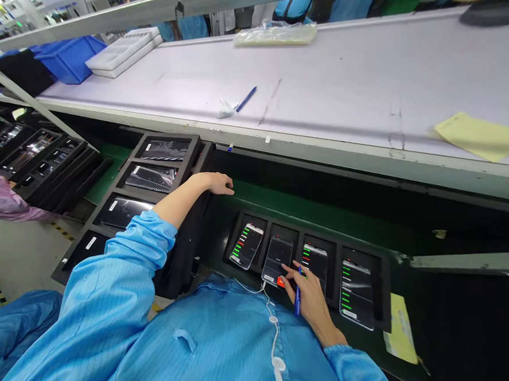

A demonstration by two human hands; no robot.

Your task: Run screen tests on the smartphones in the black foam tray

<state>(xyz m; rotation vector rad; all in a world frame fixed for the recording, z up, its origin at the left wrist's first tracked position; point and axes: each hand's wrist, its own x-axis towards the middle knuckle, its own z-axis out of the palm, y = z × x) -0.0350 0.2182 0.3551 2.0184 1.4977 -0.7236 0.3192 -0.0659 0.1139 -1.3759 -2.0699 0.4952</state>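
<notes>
My right hand (309, 295) holds a blue pen (297, 300) between its fingers, a fingertip at the screen of a dark phone (276, 257). That phone has a small red-orange patch near its lower end, and a white earphone cable (269, 304) runs from there down my front. It lies in a black foam tray (386, 297) beside phones with green and red lines on screen: a tilted phone (246, 245) to its left, a phone (316, 261) partly behind my hand, and a phone (356, 293) at the right. My left hand (220, 183) hangs loosely, empty, past the edge of a tray stack (195, 145).
Film-covered phones (152, 178) lie in the left stack's top tray. Above runs a white shelf (343, 87) with a blue pen (246, 99) and yellow paper (484, 136). A yellow sheet (400, 331) lies right of the foam tray. At far left, a person's pink sleeve (4, 191) shows.
</notes>
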